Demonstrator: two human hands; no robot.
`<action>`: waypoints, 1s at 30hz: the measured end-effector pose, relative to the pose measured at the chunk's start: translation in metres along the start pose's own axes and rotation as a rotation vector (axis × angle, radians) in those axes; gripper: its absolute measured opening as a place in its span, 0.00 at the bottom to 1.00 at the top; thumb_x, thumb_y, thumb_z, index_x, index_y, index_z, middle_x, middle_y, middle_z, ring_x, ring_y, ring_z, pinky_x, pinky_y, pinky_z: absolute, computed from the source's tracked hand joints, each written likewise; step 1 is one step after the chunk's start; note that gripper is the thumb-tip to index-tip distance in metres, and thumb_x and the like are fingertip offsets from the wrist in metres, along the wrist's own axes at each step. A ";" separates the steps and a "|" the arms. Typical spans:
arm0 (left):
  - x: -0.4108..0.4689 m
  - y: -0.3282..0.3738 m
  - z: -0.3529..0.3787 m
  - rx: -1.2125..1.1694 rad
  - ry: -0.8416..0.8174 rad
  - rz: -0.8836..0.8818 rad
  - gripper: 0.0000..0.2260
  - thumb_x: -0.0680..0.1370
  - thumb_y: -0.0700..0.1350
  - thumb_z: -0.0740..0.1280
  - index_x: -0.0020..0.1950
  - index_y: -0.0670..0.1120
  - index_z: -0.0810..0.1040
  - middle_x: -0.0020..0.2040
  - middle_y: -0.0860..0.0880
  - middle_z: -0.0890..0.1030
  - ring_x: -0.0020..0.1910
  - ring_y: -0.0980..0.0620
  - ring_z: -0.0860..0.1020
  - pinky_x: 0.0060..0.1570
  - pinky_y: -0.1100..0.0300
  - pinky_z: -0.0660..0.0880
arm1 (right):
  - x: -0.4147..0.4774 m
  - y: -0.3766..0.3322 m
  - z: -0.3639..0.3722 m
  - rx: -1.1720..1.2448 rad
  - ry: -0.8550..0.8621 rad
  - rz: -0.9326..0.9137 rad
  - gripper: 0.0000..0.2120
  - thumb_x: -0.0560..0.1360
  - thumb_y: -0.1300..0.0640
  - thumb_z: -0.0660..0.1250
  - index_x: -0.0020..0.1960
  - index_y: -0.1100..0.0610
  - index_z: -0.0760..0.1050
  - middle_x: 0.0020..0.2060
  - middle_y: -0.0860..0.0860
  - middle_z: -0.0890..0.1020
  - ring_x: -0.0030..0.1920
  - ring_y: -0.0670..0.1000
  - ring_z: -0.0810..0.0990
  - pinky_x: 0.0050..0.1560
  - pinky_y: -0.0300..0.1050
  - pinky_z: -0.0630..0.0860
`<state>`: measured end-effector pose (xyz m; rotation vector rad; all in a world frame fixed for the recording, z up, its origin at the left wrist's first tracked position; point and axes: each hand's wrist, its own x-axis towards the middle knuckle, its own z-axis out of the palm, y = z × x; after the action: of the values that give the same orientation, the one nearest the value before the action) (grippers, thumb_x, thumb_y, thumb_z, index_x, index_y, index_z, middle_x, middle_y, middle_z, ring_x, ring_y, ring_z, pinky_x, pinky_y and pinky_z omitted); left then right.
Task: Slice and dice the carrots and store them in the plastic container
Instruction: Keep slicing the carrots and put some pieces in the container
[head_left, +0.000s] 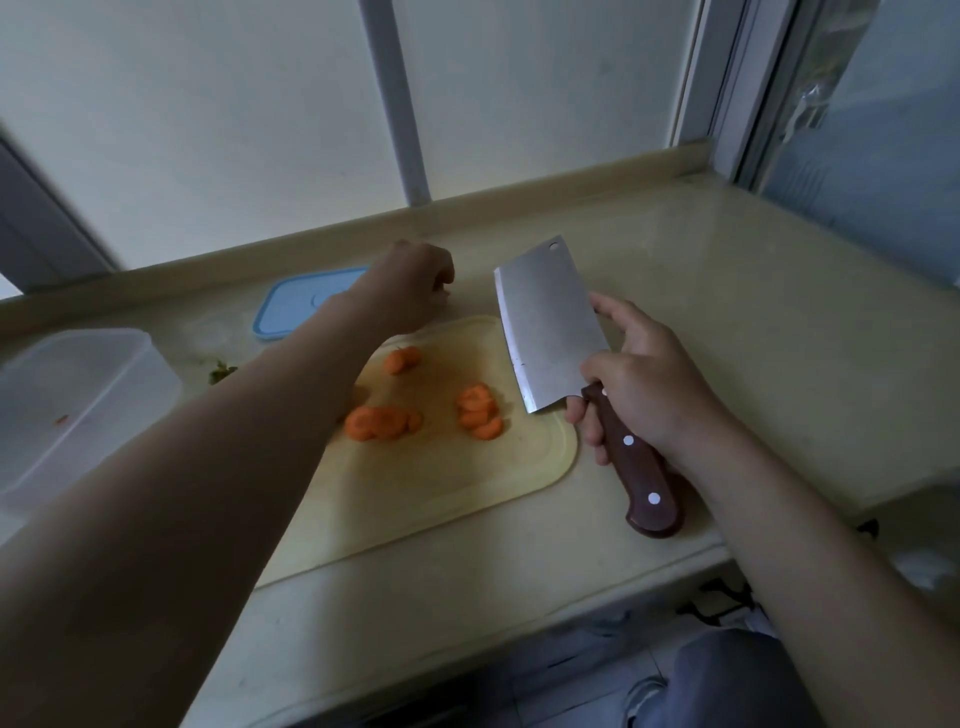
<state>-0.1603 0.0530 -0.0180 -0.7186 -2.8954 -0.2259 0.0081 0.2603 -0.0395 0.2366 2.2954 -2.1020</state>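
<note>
Holding the cleaver (550, 327) tight by its handle, the right hand (639, 384) waits just right of the cutting board (447, 499). Carrot slices (376, 422) lie on the board. The left hand (415, 283) is at the board's far edge; its fingers are hidden. The plastic container (78, 410) sits left of the board. A quick chop could nick the arm reaching across the board. The pale counter (727, 312) is under a window (260, 104).

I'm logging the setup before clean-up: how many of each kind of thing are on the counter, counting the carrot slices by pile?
Carrot slice piles: 3
Cleaver: 1
Cutting board: 1
Plastic container: 1
Blue lid: 1
Green scrap: 1
Total: 8
</note>
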 end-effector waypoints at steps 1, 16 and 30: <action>-0.006 0.005 -0.006 -0.051 0.028 0.011 0.09 0.77 0.40 0.68 0.56 0.41 0.81 0.50 0.44 0.82 0.50 0.44 0.79 0.53 0.51 0.77 | 0.000 0.000 0.000 0.007 0.004 -0.001 0.34 0.76 0.71 0.53 0.69 0.38 0.68 0.29 0.62 0.78 0.23 0.56 0.73 0.25 0.46 0.74; -0.113 0.039 -0.028 -0.426 -0.100 0.036 0.13 0.75 0.44 0.73 0.59 0.51 0.82 0.46 0.59 0.84 0.46 0.65 0.81 0.47 0.74 0.76 | -0.007 -0.002 0.005 -0.048 0.051 -0.019 0.32 0.76 0.70 0.55 0.72 0.42 0.69 0.29 0.62 0.79 0.23 0.55 0.74 0.26 0.47 0.74; -0.138 0.028 -0.016 -0.356 -0.023 0.228 0.17 0.73 0.50 0.75 0.60 0.47 0.81 0.53 0.51 0.81 0.50 0.53 0.80 0.52 0.59 0.78 | -0.007 -0.004 0.008 -0.062 0.069 -0.001 0.30 0.76 0.70 0.55 0.67 0.39 0.69 0.30 0.63 0.78 0.22 0.55 0.73 0.24 0.45 0.73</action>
<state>-0.0248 0.0120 -0.0244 -1.1029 -2.7896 -0.7194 0.0141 0.2517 -0.0352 0.3112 2.3941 -2.0506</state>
